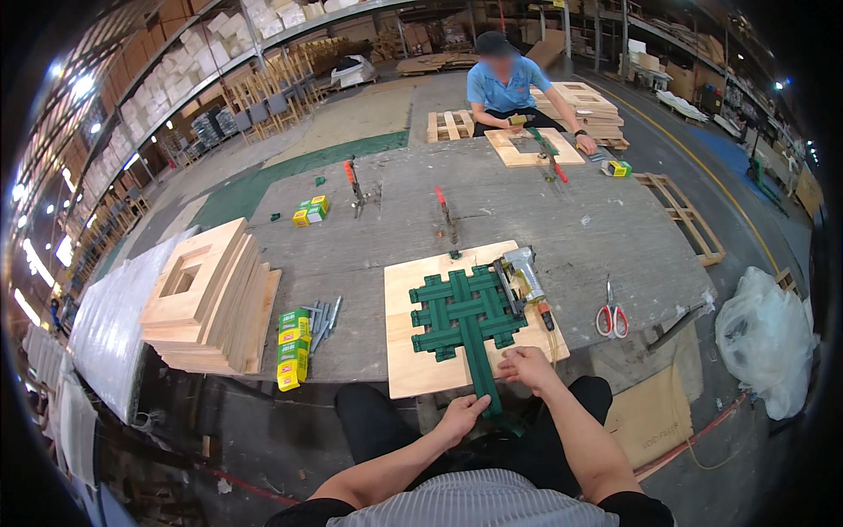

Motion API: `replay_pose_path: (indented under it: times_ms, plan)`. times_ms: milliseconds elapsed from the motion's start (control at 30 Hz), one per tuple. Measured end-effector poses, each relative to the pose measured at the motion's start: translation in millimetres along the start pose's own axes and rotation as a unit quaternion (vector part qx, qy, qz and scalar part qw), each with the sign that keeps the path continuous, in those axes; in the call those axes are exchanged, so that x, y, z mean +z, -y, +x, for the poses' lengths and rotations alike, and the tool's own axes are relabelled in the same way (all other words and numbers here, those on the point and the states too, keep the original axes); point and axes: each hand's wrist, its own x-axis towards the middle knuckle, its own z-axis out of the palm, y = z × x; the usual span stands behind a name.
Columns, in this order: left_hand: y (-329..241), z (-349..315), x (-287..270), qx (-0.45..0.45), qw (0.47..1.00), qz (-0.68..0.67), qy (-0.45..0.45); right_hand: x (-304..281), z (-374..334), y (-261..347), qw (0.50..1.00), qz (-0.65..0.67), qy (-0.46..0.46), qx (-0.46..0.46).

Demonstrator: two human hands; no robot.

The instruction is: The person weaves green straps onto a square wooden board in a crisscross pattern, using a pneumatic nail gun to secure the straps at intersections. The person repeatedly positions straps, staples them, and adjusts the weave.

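In front of me a square pale wooden board lies at the table's near edge, with green webbing straps woven crosswise over its middle. One longer strap runs off the board toward my lap. My left hand pinches this strap close to its lower end. Just right of the strap, my right hand is over the board's near edge, its fingers partly bent and apart, with nothing visible in them. A staple gun rests on the board's far right corner, against the webbing.
Left of the board are staple strips, yellow-green boxes and a stack of wooden frames. Scissors lie to the right. Red-handled clamps stand farther back. Across the table a co-worker handles another frame.
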Motion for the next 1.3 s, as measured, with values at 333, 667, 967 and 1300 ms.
replay_pose_path:
  times_ms: [333, 667, 967, 1300]
  plan:
    - [-4.0, -54.3, 9.9, 0.052, 0.979, 0.191, 0.052, 56.6, 23.5, -10.7, 0.932, 0.285, 0.167, 0.149]
    - [-62.5, -20.3, -36.8, 0.368, 0.695, 0.598, -0.155, 76.9, -13.6, -17.7, 0.982, 0.157, 0.03, 0.096]
    - [-70.1, 17.8, -37.4, 0.357, 0.651, 0.667, -0.064, 89.6, -48.5, -49.8, 0.992, 0.117, -0.041, 0.024]
    - [-59.3, 28.2, -47.5, 0.414, 0.556, 0.72, -0.018, 85.8, -65.6, -61.8, 0.995, 0.077, -0.061, 0.016]
